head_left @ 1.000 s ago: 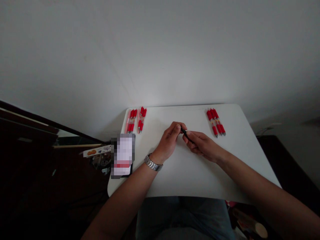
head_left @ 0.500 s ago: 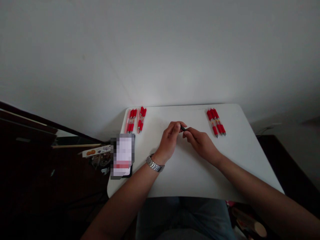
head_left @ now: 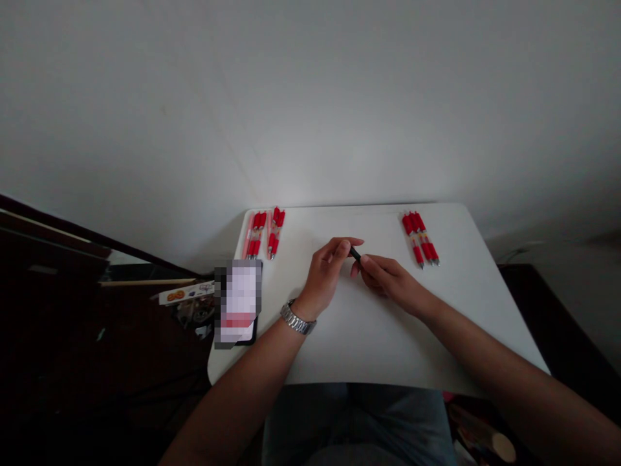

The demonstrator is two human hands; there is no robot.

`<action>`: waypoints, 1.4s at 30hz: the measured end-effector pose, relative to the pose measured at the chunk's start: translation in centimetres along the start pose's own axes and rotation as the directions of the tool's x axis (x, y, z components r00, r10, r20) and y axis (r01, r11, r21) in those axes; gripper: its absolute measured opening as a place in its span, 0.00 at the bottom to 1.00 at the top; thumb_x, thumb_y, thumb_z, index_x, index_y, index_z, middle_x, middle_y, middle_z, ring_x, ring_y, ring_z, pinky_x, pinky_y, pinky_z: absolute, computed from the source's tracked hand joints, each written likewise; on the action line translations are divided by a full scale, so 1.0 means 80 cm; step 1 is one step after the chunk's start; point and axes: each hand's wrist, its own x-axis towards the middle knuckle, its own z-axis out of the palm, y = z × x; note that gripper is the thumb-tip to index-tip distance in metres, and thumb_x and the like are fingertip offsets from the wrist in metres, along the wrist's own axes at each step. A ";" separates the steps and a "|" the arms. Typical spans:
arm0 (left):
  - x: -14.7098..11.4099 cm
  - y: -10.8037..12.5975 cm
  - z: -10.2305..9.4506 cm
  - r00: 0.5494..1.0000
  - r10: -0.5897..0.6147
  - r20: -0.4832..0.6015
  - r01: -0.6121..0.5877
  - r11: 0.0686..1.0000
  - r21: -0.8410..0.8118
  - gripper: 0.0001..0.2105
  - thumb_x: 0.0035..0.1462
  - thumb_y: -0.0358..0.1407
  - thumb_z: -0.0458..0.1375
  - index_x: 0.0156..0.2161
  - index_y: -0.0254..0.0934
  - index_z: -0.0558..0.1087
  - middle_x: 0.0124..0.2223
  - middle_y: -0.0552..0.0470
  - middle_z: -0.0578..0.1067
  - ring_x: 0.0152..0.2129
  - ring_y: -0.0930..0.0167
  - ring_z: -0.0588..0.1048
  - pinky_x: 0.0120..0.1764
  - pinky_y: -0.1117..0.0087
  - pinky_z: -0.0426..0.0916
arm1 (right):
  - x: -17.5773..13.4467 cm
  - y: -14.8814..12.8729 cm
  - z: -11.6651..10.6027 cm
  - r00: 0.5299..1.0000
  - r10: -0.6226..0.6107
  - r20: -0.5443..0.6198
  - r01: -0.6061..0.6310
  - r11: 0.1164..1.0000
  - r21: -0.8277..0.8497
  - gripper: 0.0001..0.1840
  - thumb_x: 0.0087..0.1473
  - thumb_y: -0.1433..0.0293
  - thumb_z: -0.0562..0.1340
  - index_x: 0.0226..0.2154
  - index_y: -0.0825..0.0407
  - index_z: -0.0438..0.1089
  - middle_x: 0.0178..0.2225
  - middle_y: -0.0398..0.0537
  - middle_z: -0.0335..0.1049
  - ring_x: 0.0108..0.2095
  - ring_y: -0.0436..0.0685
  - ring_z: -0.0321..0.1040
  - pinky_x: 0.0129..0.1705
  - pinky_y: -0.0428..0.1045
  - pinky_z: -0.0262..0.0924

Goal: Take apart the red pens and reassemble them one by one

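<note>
Above the middle of the white table, my left hand and my right hand meet around a slim black pen. My left thumb and fingers pinch its upper left end; my right thumb and fingers close on its lower right end. Both ends are covered by fingers, so only a short dark stretch of it shows. Right of my hands lie three red pens, side by side with silver tips toward me. At the back left are several more red pens.
A phone with a blurred-out screen lies at the table's left edge. The white wall rises just behind the table. Past the left edge, a white strip with stickers sits among clutter. My legs are under the front edge.
My right hand has shifted slightly down and turned, and a little more of the black pen shows between the hands. My left hand stays almost in place. The red pens have not moved.
</note>
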 end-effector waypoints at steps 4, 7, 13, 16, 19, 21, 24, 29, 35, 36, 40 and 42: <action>-0.002 0.003 0.003 0.994 0.000 0.111 0.019 0.985 -0.173 0.24 0.67 0.53 0.52 0.54 0.38 0.77 0.30 0.51 0.77 0.31 0.70 0.76 0.48 0.63 0.69 | 0.000 -0.007 -0.007 0.934 0.222 0.279 -0.317 0.875 0.365 0.23 0.63 0.49 0.58 0.33 0.52 0.67 0.18 0.29 0.40 0.16 0.43 0.29 0.13 0.40 0.31; -0.003 0.006 0.005 0.980 -0.005 0.199 0.054 0.968 -0.243 0.25 0.68 0.52 0.51 0.58 0.37 0.74 0.28 0.51 0.76 0.30 0.69 0.77 0.52 0.60 0.67 | 0.000 -0.008 -0.016 0.873 0.253 0.417 -0.447 0.756 0.479 0.20 0.61 0.52 0.60 0.31 0.52 0.65 0.17 0.29 0.39 0.15 0.43 0.26 0.11 0.39 0.30; -0.003 0.010 0.003 0.975 0.007 0.223 0.044 0.974 -0.222 0.23 0.68 0.51 0.51 0.57 0.39 0.75 0.36 0.48 0.78 0.34 0.67 0.76 0.49 0.62 0.67 | 0.000 -0.005 -0.026 0.813 0.253 0.525 -0.547 0.642 0.537 0.17 0.64 0.55 0.59 0.31 0.51 0.63 0.17 0.29 0.41 0.15 0.43 0.24 0.10 0.37 0.30; -0.003 0.007 0.003 0.976 0.013 0.218 0.030 0.981 -0.190 0.22 0.69 0.51 0.50 0.53 0.39 0.76 0.38 0.47 0.77 0.34 0.68 0.75 0.46 0.63 0.67 | 0.001 -0.004 -0.026 0.801 0.271 0.534 -0.570 0.618 0.542 0.17 0.64 0.56 0.59 0.31 0.50 0.61 0.17 0.29 0.41 0.15 0.43 0.24 0.10 0.36 0.29; 0.000 0.001 0.004 0.984 0.031 0.177 -0.001 0.986 -0.167 0.19 0.69 0.50 0.50 0.44 0.38 0.76 0.35 0.49 0.74 0.32 0.70 0.72 0.42 0.66 0.67 | 0.002 -0.005 -0.023 0.825 0.257 0.504 -0.535 0.645 0.546 0.18 0.63 0.55 0.61 0.31 0.50 0.61 0.17 0.28 0.41 0.16 0.43 0.24 0.10 0.37 0.30; 0.002 -0.002 0.004 0.991 0.055 0.122 -0.039 0.991 -0.130 0.18 0.68 0.51 0.51 0.40 0.39 0.74 0.33 0.51 0.71 0.31 0.71 0.69 0.40 0.67 0.66 | 0.002 -0.006 -0.019 0.860 0.242 0.449 -0.477 0.695 0.538 0.19 0.62 0.53 0.62 0.32 0.50 0.61 0.17 0.28 0.40 0.16 0.43 0.26 0.10 0.37 0.31; 0.005 -0.006 0.006 0.995 0.075 0.064 -0.072 0.996 -0.051 0.20 0.67 0.53 0.51 0.38 0.39 0.73 0.32 0.53 0.68 0.29 0.71 0.65 0.37 0.69 0.64 | 0.001 -0.007 -0.010 0.929 0.212 0.302 -0.340 0.809 0.479 0.21 0.62 0.51 0.61 0.32 0.51 0.63 0.18 0.29 0.41 0.17 0.43 0.28 0.12 0.38 0.33; 0.005 -0.007 0.006 0.999 0.039 0.026 -0.040 0.999 0.013 0.20 0.67 0.53 0.51 0.40 0.39 0.76 0.28 0.54 0.67 0.28 0.71 0.65 0.35 0.69 0.62 | 0.001 -0.002 -0.001 0.989 0.114 0.095 -0.135 0.958 0.253 0.24 0.62 0.47 0.58 0.33 0.52 0.65 0.18 0.31 0.47 0.16 0.43 0.37 0.15 0.41 0.36; 0.003 -0.004 0.003 0.999 0.030 0.044 -0.031 0.999 0.036 0.20 0.68 0.51 0.52 0.44 0.40 0.79 0.31 0.53 0.70 0.30 0.71 0.66 0.36 0.69 0.62 | 0.001 0.003 -0.006 0.999 -0.041 0.005 0.041 0.995 -0.096 0.27 0.65 0.45 0.53 0.34 0.52 0.67 0.20 0.35 0.52 0.19 0.46 0.47 0.19 0.45 0.43; 0.003 -0.003 0.003 0.998 0.031 0.048 -0.033 0.998 0.046 0.20 0.68 0.51 0.52 0.44 0.40 0.79 0.31 0.53 0.70 0.30 0.71 0.66 0.36 0.70 0.62 | 0.001 0.004 -0.007 0.998 -0.061 -0.003 0.060 0.988 -0.145 0.27 0.65 0.46 0.53 0.34 0.53 0.67 0.20 0.35 0.53 0.19 0.46 0.48 0.20 0.45 0.44; 0.003 0.000 0.001 0.998 0.044 0.038 -0.049 0.992 0.116 0.20 0.68 0.51 0.52 0.44 0.39 0.79 0.32 0.52 0.71 0.31 0.71 0.67 0.37 0.70 0.62 | 0.001 0.009 -0.010 0.992 -0.126 -0.024 0.115 0.956 -0.271 0.27 0.67 0.48 0.50 0.36 0.52 0.68 0.22 0.36 0.53 0.21 0.47 0.50 0.23 0.46 0.48; 0.003 0.001 0.000 0.998 0.048 0.038 -0.053 0.989 0.141 0.21 0.67 0.52 0.52 0.44 0.39 0.79 0.33 0.52 0.72 0.31 0.71 0.67 0.38 0.70 0.63 | 0.001 0.012 -0.010 0.986 -0.162 -0.039 0.140 0.933 -0.331 0.26 0.68 0.49 0.50 0.37 0.52 0.69 0.23 0.38 0.55 0.23 0.48 0.52 0.25 0.46 0.49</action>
